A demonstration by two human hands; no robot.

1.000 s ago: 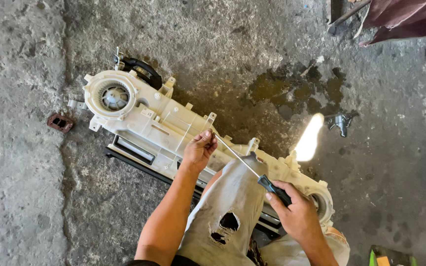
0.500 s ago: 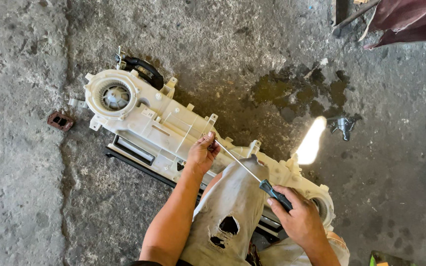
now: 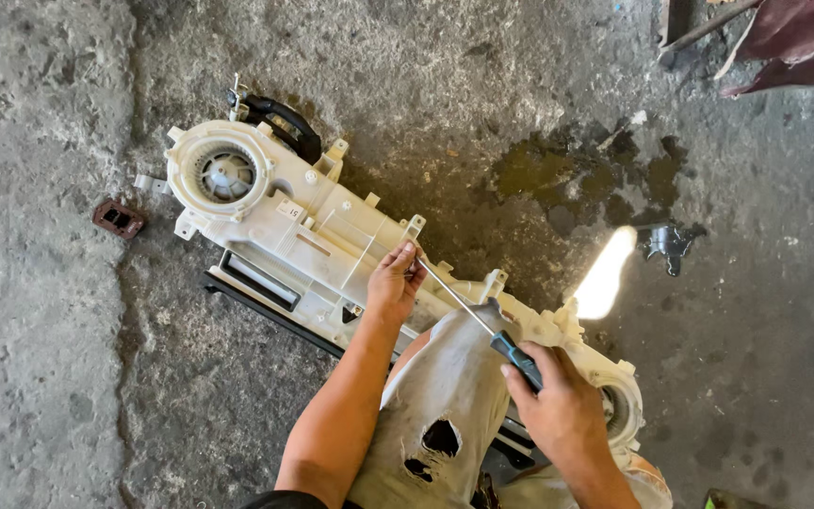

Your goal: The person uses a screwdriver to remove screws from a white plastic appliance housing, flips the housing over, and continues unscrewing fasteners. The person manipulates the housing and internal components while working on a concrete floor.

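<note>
Rough grey concrete floor, oil-stained and wet toward upper centre. Lying diagonally across it, from upper left down to lower right: long cream plastic blower housing, round fan opening at its upper-left end, black bracket just behind that end. Long screwdriver along nearly the same diagonal, thin shaft running up-left, blue-black handle down-right. Right hand clamped around the handle, at lower right of centre. Left hand up-left of it, fingers pinched together at the shaft tip, right on the housing's upper edge; left hand the nearer of the two to the tip's contact point, right hand well back along the tool's long axis. Torn pale trouser knee between the forearms. Outward: small rusty block at left, dark metal scrap and bright sun patch at right, maroon cloth in upper-right corner.
</note>
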